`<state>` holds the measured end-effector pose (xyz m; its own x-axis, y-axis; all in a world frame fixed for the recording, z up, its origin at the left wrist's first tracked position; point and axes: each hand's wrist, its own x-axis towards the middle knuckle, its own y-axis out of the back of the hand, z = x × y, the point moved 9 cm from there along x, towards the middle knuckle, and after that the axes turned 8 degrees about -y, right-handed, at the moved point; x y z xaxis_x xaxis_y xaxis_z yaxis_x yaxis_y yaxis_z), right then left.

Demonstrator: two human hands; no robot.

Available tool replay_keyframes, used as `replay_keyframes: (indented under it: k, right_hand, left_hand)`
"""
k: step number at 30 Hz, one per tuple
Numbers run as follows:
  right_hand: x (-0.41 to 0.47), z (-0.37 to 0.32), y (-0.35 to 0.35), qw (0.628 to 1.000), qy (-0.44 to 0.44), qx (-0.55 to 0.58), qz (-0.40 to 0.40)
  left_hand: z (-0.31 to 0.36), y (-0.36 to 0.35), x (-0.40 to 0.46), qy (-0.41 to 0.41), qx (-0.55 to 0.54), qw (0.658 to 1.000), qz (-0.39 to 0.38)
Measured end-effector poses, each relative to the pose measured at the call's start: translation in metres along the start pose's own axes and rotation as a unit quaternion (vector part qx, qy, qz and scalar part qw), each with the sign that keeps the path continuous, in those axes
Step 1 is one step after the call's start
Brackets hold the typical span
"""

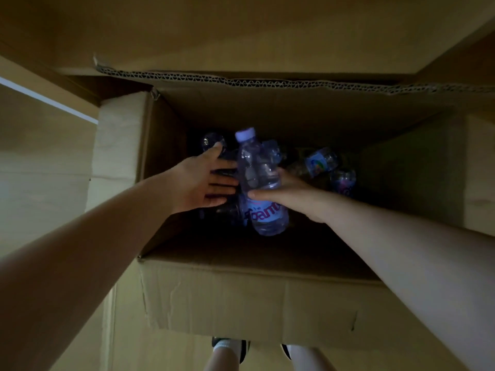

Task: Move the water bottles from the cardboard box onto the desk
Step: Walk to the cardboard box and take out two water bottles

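Both forearms reach down into the cardboard box (241, 295). Right hand (289, 194) grips a water bottle (257, 180) round its middle, cap pointing far, raised above the other bottles (320, 162) lying inside. Left hand (199, 180), fingers spread and holding nothing, sits just beside it. Best to lift straight up, clear of the flaps, grip snug above the label

Dim indoor rm, prob home or office, light wood-look floor (48, 167), open cardboard box (241, 298)
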<state>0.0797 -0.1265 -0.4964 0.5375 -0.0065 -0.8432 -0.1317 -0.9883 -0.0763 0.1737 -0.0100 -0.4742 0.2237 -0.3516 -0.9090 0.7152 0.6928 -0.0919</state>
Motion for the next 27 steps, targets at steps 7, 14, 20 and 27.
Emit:
replay_keyframes:
  k: [7,14,20,27]
  right_hand:
    - [-0.011,0.038,-0.008,0.974,-0.171,0.142,-0.052]
    - [-0.005,0.045,-0.008,0.956,-0.179,0.226,-0.051]
    - [0.010,0.064,0.007,0.969,-0.222,0.104,-0.033]
    - [0.054,0.070,0.024,0.948,-0.136,-0.246,0.150]
  left_hand:
    - [-0.025,-0.041,0.002,-0.012,0.003,0.999,-0.038]
    - [-0.030,-0.059,0.011,-0.053,-0.022,0.997,-0.053]
    - [-0.050,-0.007,0.032,-0.051,0.005,0.992,0.119]
    - [-0.053,0.043,0.046,-0.137,0.157,0.944,0.256]
